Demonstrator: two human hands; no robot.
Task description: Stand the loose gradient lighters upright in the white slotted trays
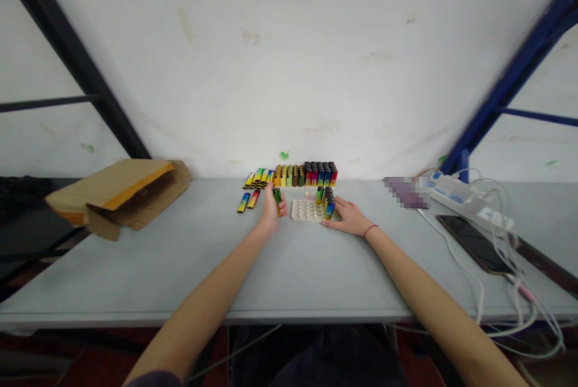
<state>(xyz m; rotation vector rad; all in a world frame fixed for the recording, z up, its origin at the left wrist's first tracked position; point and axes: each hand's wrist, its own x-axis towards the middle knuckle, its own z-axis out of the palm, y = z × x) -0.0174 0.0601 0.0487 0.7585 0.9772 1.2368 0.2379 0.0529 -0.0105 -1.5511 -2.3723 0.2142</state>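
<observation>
My left hand (272, 209) is closed around a green lighter (277, 197), just left of a white tray with round holes (304, 210). Several colourful lighters (327, 200) stand upright in the tray's right part. My right hand (350, 216) rests flat against the tray's right edge, fingers stretched out beside those lighters. A row of upright lighters (307, 175) lines the wall behind the tray. Loose lighters (258, 179) lie in a pile to the left, and two more lighters (248, 200) lie flat in front of them.
An open brown cardboard box (118, 193) lies on its side at the table's left. At the right lie a white power strip (465, 200) with tangled cables, a dark phone (474, 244) and a blurred purple item (406, 192). A white wall closes off the back.
</observation>
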